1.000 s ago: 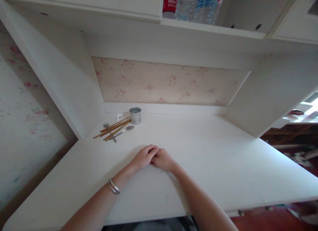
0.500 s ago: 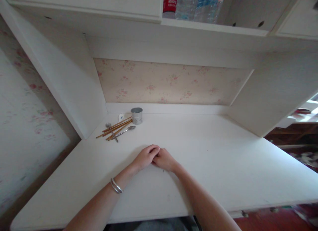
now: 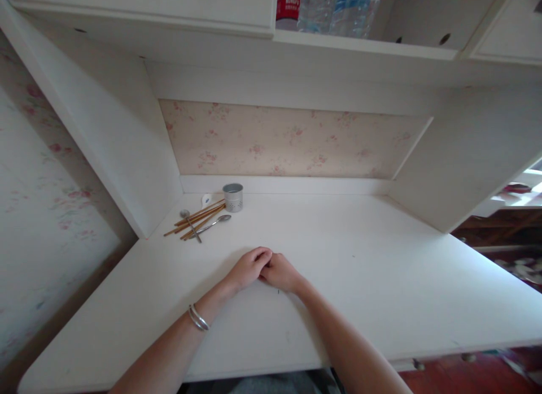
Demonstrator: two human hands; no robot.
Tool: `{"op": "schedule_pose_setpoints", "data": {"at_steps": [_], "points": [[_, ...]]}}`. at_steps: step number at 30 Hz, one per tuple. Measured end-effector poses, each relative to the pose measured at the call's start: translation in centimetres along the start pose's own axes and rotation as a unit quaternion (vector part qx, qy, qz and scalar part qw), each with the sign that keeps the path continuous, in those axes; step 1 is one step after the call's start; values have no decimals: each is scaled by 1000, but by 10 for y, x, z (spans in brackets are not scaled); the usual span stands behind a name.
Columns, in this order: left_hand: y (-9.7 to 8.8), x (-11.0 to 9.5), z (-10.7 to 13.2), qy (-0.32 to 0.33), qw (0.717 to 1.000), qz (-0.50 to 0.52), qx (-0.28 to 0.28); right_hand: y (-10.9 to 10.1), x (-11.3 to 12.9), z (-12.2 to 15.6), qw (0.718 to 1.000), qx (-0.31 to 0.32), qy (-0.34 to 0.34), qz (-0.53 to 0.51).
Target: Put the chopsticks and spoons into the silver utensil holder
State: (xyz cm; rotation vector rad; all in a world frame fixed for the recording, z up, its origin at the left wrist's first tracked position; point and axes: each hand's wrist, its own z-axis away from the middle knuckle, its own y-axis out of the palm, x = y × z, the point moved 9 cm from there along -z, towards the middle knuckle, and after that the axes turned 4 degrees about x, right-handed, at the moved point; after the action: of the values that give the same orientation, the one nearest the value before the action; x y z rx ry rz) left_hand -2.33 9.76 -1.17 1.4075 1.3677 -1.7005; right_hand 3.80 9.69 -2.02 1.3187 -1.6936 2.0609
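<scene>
My left hand (image 3: 249, 267) and my right hand (image 3: 280, 271) rest together on the white desk (image 3: 339, 303), closed against each other with fingers curled in; no object shows in them. Two silver bangles (image 3: 198, 317) circle my left wrist. Beyond the hands, to the left, several wooden chopsticks (image 3: 195, 217) lie in a loose pile. A metal spoon (image 3: 218, 220) lies beside them, and a second metal utensil with a round bowl (image 3: 185, 213) crosses over them. Behind the pile is a small white piece (image 3: 206, 200), partly hidden. A metal cup (image 3: 234, 198) with small holes stands upright at the chopsticks' right ends.
Side panels (image 3: 470, 157) enclose the desk left and right, with a floral-papered back wall (image 3: 275, 140). An overhead shelf (image 3: 364, 47) holds plastic bottles (image 3: 351, 13). Drawer knobs (image 3: 418, 364) show below the front edge at right.
</scene>
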Motion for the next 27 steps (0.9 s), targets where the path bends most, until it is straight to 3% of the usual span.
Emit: {"op": "schedule_pose_setpoints", "data": {"at_steps": [27], "points": [[1,0,1,4,1000,2,3,1,0,1,999,11,15,29]]}}
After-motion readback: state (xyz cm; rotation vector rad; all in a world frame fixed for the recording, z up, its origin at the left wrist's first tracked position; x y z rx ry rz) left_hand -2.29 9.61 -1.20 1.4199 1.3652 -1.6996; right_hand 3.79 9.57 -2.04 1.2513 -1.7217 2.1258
